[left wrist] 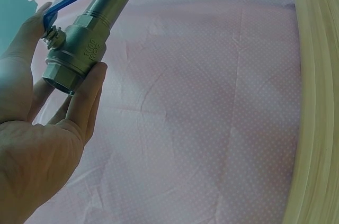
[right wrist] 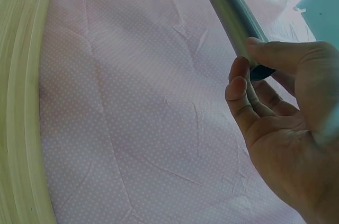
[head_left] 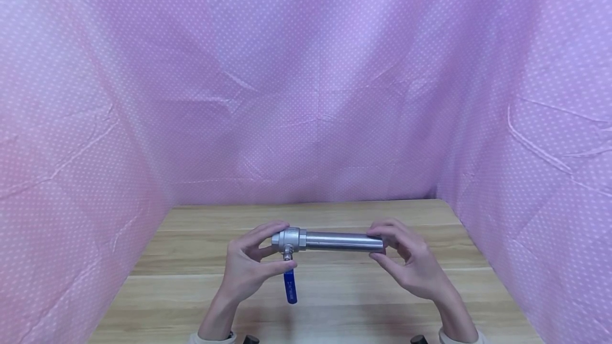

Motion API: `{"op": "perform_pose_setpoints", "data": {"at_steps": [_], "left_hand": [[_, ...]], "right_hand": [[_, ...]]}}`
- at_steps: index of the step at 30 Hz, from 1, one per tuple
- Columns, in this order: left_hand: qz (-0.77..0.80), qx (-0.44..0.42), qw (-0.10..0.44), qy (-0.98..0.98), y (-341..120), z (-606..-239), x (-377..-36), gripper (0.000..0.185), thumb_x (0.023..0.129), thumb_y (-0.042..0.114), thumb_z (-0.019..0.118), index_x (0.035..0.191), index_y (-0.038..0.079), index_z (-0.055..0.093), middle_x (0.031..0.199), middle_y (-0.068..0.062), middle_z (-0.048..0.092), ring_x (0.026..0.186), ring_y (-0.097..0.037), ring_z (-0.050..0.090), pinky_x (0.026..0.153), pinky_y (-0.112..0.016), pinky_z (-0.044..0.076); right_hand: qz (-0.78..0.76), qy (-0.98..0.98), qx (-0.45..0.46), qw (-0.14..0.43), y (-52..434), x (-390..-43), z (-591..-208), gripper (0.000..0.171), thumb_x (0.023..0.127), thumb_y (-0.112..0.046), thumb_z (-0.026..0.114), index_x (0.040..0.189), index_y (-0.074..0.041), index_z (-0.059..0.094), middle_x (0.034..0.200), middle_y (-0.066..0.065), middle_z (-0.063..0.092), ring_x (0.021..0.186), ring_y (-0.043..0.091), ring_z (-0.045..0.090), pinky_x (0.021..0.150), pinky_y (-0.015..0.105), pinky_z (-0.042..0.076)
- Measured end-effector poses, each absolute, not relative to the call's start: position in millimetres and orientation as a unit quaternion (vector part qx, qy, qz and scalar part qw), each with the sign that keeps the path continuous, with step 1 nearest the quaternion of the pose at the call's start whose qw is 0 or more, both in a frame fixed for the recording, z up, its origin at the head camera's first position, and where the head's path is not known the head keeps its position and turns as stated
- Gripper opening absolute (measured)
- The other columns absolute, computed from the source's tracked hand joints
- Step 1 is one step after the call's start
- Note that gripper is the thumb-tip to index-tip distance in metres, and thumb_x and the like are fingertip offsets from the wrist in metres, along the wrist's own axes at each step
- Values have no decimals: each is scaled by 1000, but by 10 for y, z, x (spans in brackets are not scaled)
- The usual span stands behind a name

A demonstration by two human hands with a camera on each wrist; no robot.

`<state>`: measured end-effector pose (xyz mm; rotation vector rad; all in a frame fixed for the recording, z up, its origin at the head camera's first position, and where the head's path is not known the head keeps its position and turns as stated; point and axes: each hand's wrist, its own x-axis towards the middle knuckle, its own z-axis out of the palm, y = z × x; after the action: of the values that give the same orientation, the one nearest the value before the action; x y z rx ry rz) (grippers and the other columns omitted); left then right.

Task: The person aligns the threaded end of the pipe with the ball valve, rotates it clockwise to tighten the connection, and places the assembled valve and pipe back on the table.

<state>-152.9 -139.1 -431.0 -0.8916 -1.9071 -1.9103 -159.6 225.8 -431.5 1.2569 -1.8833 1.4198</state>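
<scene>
A metal ball valve point(head_left: 292, 238) with a blue lever handle point(head_left: 290, 284) is joined end to end with a straight steel pipe point(head_left: 341, 241). My left hand point(head_left: 248, 264) grips the valve body, its thumb by the base of the lever. At the pipe's far end, my right hand point(head_left: 411, 261) pinches the tube between thumb and fingers. In the left wrist view, raised lettering shows on the valve body point(left wrist: 85, 49), and its hexagonal open end faces the palm. The right wrist view shows the pipe's dark open end point(right wrist: 260, 72) between the fingertips.
Below the hands lies a wood-grain table point(head_left: 330, 291). Pink dotted cloth point(head_left: 306, 94) hangs behind it and along both sides. Two small dark objects, one a black knob point(head_left: 418, 339), show at the bottom edge of the head view.
</scene>
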Motion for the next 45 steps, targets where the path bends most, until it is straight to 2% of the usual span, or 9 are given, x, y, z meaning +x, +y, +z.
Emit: {"op": "perform_pose_setpoints", "data": {"at_steps": [4, 11, 21, 25, 28, 32, 36, 42, 45], "left_hand": [[-665, -309, 150, -664, -1388, -4311, -1528, 68, 75, -18, 95, 138, -7, 74, 141, -6, 78, 127, -13, 76, 104, -41, 73], [-664, -312, 149, -663, -1387, -4316, -1529, 69, 75, -18, 95, 139, -7, 74, 140, -25, 75, 127, -13, 76, 104, -42, 73], [-664, -313, 148, -663, -1393, -4334, -1532, 69, 75, -18, 95, 139, -7, 73, 142, -11, 78, 128, -13, 76, 104, -41, 72], [-662, -311, 151, -665, -1393, -4328, -1533, 69, 75, -18, 95, 139, -7, 74, 141, -24, 75, 128, -13, 76, 104, -41, 72], [-661, -312, 151, -666, -1394, -4323, -1535, 69, 75, -18, 95, 139, -7, 74, 140, -28, 74, 128, -12, 76, 104, -41, 73], [-662, -313, 150, -664, -1393, -4320, -1536, 69, 74, -19, 95, 139, -7, 73, 141, -21, 76, 128, -12, 76, 104, -41, 73], [-664, -312, 149, -663, -1392, -4317, -1537, 69, 74, -19, 95, 139, -7, 73, 141, -17, 77, 128, -12, 76, 104, -42, 73], [-664, -315, 149, -662, -1391, -4320, -1538, 69, 74, -19, 95, 139, -8, 73, 141, -8, 78, 128, -13, 76, 104, -42, 73], [-664, -316, 149, -661, -1390, -4324, -1538, 69, 74, -19, 95, 138, -8, 73, 142, -9, 78, 128, -13, 76, 104, -42, 73]], "right_hand": [[512, -686, 458, 238, 2258, -1594, -4306, 64, 75, 34, 79, 134, 13, 67, 132, 19, 69, 113, 10, 71, 88, 16, 68], [507, -685, 462, 245, 2256, -1585, -4293, 63, 75, 33, 79, 133, 12, 68, 128, 20, 69, 110, 11, 70, 85, 17, 67], [502, -687, 463, 246, 2259, -1591, -4304, 61, 77, 31, 79, 133, 11, 69, 123, 18, 71, 103, 13, 69, 77, 21, 64], [502, -688, 463, 244, 2262, -1598, -4305, 59, 80, 30, 78, 134, 10, 69, 122, 17, 73, 100, 13, 69, 78, 20, 64], [505, -688, 462, 240, 2265, -1598, -4307, 52, 86, 25, 78, 135, 10, 69, 123, 16, 73, 98, 15, 69, 81, 19, 65], [507, -692, 455, 240, 2266, -1592, -4310, 48, 90, 23, 77, 135, 10, 69, 124, 16, 74, 99, 14, 72, 81, 18, 66], [514, -691, 450, 236, 2266, -1588, -4312, 53, 86, 29, 73, 135, 10, 69, 126, 14, 75, 100, 9, 72, 74, 18, 65], [523, -681, 461, 223, 2265, -1593, -4314, 59, 81, 33, 75, 136, 14, 66, 130, 19, 73, 106, 11, 73, 86, 17, 68], [514, -687, 461, 226, 2264, -1593, -4314, 63, 78, 32, 78, 137, 11, 67, 130, 22, 71, 110, 10, 73, 92, 16, 69]]}}
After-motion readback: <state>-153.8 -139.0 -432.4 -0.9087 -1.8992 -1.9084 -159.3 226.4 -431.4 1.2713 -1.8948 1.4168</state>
